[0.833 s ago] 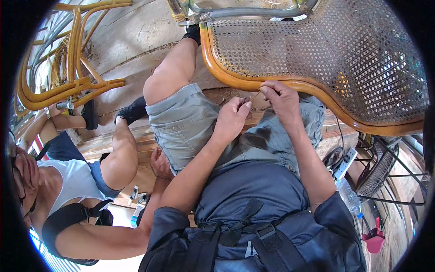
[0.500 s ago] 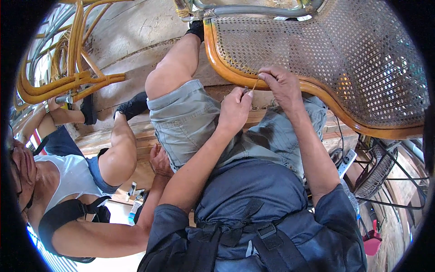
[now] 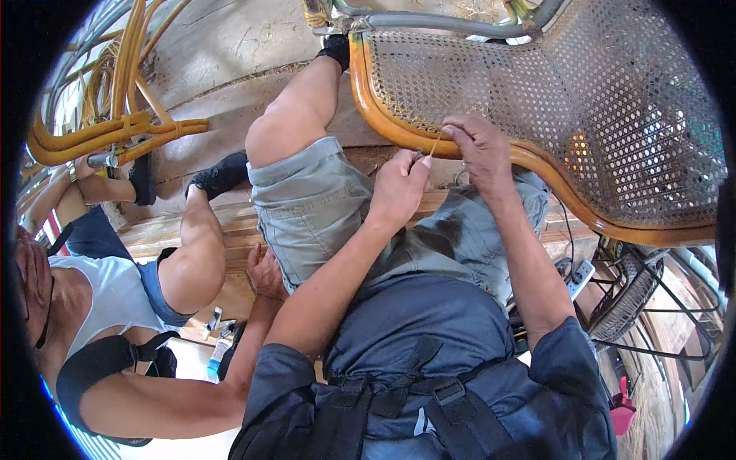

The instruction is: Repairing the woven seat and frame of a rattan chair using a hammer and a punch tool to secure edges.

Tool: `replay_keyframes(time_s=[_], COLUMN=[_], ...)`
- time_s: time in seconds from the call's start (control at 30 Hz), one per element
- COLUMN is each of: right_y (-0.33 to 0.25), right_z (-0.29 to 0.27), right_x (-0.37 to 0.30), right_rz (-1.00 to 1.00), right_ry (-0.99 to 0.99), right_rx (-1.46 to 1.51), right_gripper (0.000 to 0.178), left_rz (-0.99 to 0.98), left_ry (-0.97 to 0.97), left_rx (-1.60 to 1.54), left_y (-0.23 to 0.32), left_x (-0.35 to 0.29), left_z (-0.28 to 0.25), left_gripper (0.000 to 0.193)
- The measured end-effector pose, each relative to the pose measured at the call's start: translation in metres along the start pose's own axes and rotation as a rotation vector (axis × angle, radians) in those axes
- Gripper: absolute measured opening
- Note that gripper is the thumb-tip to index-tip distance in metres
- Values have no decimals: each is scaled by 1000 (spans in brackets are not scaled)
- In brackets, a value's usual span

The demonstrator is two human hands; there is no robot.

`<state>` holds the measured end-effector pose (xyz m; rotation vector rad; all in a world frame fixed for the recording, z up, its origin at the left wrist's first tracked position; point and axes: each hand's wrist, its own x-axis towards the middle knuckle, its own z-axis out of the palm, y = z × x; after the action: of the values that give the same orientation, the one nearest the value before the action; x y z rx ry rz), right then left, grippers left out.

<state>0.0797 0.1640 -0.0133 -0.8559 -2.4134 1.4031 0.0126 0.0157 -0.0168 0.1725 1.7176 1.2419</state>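
Across my lap and beyond it lies a chair's woven cane panel (image 3: 491,80), edged by a glossy orange-brown bent rattan rim (image 3: 387,126). Over that rim my right hand (image 3: 484,153) is closed, its thumb and forefinger pinching the upper end of a thin cane strand (image 3: 435,146). The strand runs taut and slanting down to my left hand (image 3: 400,189), which is closed around its lower end just below the rim. Something small and dark shows at the left fingertips, too small to name. Loose fibre ends fringe the panel along the rim.
At left sits a co-worker in a white vest (image 3: 111,287), one hand by my thigh. Bent rattan frames (image 3: 130,142) stand at the far left. To the right are a power strip (image 3: 581,280), a fan (image 3: 632,295) and a pink object (image 3: 622,414) on the floor.
The chair, the strand and both hands sit slightly further right in the picture. My grip on the strand looks the same. The co-worker appears shifted a little left.
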Motion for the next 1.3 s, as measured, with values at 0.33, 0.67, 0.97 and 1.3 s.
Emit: replay_keyframes(time_s=[0.33, 0.67, 0.97, 1.3], right_y=[-19, -14, -15, -16], right_z=[-1, 5, 20, 24], right_x=[-51, -62, -64, -66], right_rz=[76, 435, 162, 241], right_ry=[-29, -147, 77, 108], right_rx=[21, 446, -5, 112], right_gripper=[13, 12, 10, 9], left_rz=[163, 90, 10, -68], left_ry=[-92, -63, -163, -164], left_rx=[128, -61, -29, -60], left_y=[1, -6, 6, 3], left_x=[-23, -25, -28, -26], left_z=[-9, -9, -8, -10], left_gripper=[19, 10, 13, 13])
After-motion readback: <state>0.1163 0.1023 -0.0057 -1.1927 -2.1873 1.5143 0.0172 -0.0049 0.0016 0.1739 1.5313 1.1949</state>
